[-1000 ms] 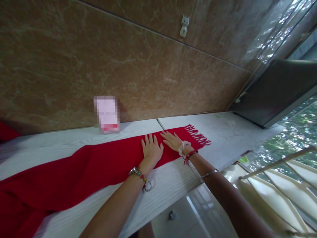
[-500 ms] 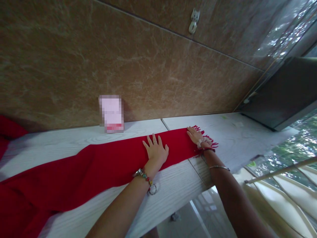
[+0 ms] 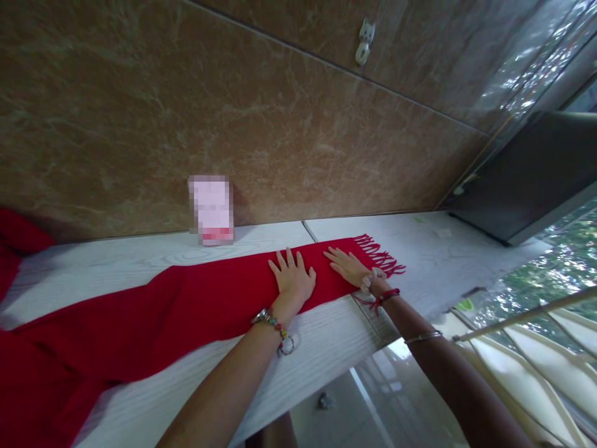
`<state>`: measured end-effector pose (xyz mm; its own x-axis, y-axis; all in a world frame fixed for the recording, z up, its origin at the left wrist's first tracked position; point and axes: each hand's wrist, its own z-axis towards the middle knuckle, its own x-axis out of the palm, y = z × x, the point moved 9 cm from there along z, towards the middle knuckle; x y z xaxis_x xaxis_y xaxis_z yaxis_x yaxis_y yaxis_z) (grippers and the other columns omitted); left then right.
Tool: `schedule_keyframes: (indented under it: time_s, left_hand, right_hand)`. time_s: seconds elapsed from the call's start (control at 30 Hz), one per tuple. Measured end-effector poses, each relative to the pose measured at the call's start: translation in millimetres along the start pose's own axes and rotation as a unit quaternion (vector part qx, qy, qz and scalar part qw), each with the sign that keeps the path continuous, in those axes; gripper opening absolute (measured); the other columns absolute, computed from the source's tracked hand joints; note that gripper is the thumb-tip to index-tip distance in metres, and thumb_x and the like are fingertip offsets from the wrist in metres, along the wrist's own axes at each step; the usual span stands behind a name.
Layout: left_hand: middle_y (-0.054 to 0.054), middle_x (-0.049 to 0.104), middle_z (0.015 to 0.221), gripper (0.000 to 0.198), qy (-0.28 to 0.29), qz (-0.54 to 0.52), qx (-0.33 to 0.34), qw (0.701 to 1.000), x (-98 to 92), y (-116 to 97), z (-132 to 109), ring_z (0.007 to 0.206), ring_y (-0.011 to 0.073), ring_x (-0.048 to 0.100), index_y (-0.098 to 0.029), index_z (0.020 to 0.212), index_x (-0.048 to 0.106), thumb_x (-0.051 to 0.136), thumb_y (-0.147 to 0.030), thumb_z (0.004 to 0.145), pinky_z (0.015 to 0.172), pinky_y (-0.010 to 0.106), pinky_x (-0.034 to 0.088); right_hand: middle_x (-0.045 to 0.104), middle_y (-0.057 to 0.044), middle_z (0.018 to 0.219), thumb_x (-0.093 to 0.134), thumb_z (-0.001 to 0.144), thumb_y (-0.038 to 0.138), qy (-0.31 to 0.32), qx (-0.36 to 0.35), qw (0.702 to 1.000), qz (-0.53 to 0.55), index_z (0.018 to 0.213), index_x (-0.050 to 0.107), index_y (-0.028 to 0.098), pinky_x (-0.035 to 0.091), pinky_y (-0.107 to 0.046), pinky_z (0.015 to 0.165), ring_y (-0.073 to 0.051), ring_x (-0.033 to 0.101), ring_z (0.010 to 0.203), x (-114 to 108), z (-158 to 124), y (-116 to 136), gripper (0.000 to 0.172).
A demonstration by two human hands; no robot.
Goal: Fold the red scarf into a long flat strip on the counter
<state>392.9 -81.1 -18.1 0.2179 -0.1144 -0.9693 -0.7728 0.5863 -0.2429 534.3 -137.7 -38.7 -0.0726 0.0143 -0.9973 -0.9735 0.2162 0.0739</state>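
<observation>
A long red scarf [image 3: 205, 298] lies stretched along the white wood-grain surface [image 3: 298, 342], folded lengthwise into a narrow band towards its right end. Its fringe [image 3: 380, 255] fans out at that end. My left hand [image 3: 293, 280] rests palm down on the middle of the band, fingers spread. To its right, my right hand [image 3: 347, 267] also lies on the scarf, close to the fringe, with its fingers stretched out. At the left, the scarf widens into loose, bunched cloth [image 3: 41, 379].
A blurred pink and white box-like item [image 3: 212, 211] stands against the brown tiled wall [image 3: 289, 137]. More red cloth [image 3: 21, 242] sits at the far left. A dark panel [image 3: 532, 174] and a pale railing [image 3: 527, 320] are on the right. A cat-shaped hook [image 3: 365, 40] is on the wall.
My right hand has slid left along the scarf, away from the fringe, which now shows more fully. My left hand stays in about the same spot.
</observation>
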Motion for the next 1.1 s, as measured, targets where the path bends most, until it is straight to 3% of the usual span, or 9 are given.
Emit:
schedule_keyframes:
  time_s: [0.13,0.23,0.3,0.37,0.5,0.73,0.83,1.03,1.1]
  left_hand:
    - [0.012,0.023,0.142,0.060,-0.004,-0.003,0.004,1.000,0.0,0.5,-0.4,0.128,0.0381,0.015,-0.014,0.133,0.033,0.028,-0.043,0.080,0.099,0.059,0.013]
    - [0.012,0.023,0.142,0.060,-0.006,-0.008,0.004,1.000,0.4,0.4,-0.1,0.128,0.0383,0.014,-0.013,0.133,0.033,0.028,-0.043,0.080,0.099,0.059,0.013]
    - [0.013,0.023,0.142,0.061,-0.004,-0.011,0.005,1.000,1.1,0.1,0.2,0.128,0.0386,0.014,-0.012,0.132,0.033,0.028,-0.043,0.080,0.100,0.059,0.012]
    - [0.014,0.022,0.142,0.061,-0.002,-0.013,0.005,1.000,1.6,0.1,0.1,0.128,0.0387,0.013,-0.011,0.132,0.033,0.028,-0.043,0.080,0.100,0.058,0.012]
    - [0.012,0.023,0.142,0.061,-0.007,-0.014,0.004,1.000,-0.1,1.7,-0.8,0.129,0.0365,0.014,-0.012,0.133,0.032,0.028,-0.044,0.081,0.101,0.056,0.012]
    - [0.007,0.021,0.143,0.060,0.020,-0.004,0.032,0.999,-2.5,15.6,-2.4,0.130,0.0314,0.013,-0.018,0.134,0.030,0.025,-0.048,0.082,0.103,0.051,0.013]
    - [0.006,0.022,0.143,0.058,0.019,0.015,0.029,0.999,-9.0,43.5,-9.7,0.130,0.0286,0.014,-0.019,0.134,0.031,0.023,-0.048,0.084,0.104,0.049,0.014]
    - [0.006,0.024,0.142,0.054,-0.005,0.072,-0.020,0.997,-32.0,126.8,-39.2,0.129,0.0259,0.020,-0.020,0.133,0.031,0.022,-0.044,0.085,0.103,0.047,0.020]
    - [0.010,0.024,0.142,0.055,0.003,0.084,-0.043,0.996,-37.1,137.9,-45.9,0.129,0.0277,0.019,-0.016,0.134,0.031,0.021,-0.043,0.086,0.103,0.047,0.020]
  right_hand:
    - [0.036,-0.009,0.136,0.026,0.088,0.030,-0.040,0.141,0.989,-0.030,0.130,0.038,0.020,0.029,-0.048,0.100,-0.024,0.030,0.125,-19.4,-16.4,-72.0,0.044]
    - [0.039,-0.016,0.133,0.026,0.088,0.027,-0.069,0.188,0.979,-0.048,0.126,0.043,0.015,0.031,-0.052,0.096,-0.030,0.033,0.123,-35.3,-25.8,-92.5,0.044]
    - [0.033,-0.016,0.137,0.027,0.088,0.027,-0.080,0.168,0.981,-0.054,0.128,0.041,0.013,0.030,-0.051,0.097,-0.029,0.026,0.126,-38.7,-25.6,-77.9,0.044]
    - [0.027,-0.013,0.140,0.029,0.087,0.029,-0.087,0.109,0.989,-0.048,0.130,0.037,0.014,0.027,-0.048,0.100,-0.026,0.021,0.129,-34.8,-22.0,-45.4,0.046]
    - [0.029,-0.007,0.140,0.028,0.088,0.034,-0.052,0.005,0.999,-0.015,0.132,0.033,0.021,0.025,-0.049,0.101,-0.023,0.022,0.129,-10.2,-19.8,17.6,0.047]
    - [0.033,-0.004,0.138,0.029,0.088,0.031,-0.067,0.005,0.998,-0.017,0.131,0.036,0.027,0.026,-0.049,0.100,-0.022,0.028,0.126,-5.3,-26.3,29.8,0.043]
    - [0.035,-0.003,0.137,0.030,0.088,0.030,-0.069,0.003,0.998,-0.011,0.130,0.037,0.027,0.027,-0.047,0.101,-0.022,0.029,0.126,-8.1,-27.0,30.1,0.042]
    - [0.034,-0.002,0.137,0.031,0.088,0.030,-0.060,0.010,0.998,0.007,0.129,0.038,0.028,0.027,-0.049,0.101,-0.022,0.029,0.126,-8.7,-27.3,34.0,0.041]
    - [0.035,-0.003,0.137,0.032,0.088,0.028,-0.061,0.005,0.998,0.009,0.128,0.039,0.028,0.028,-0.049,0.100,-0.022,0.030,0.126,-11.8,-27.1,38.0,0.041]
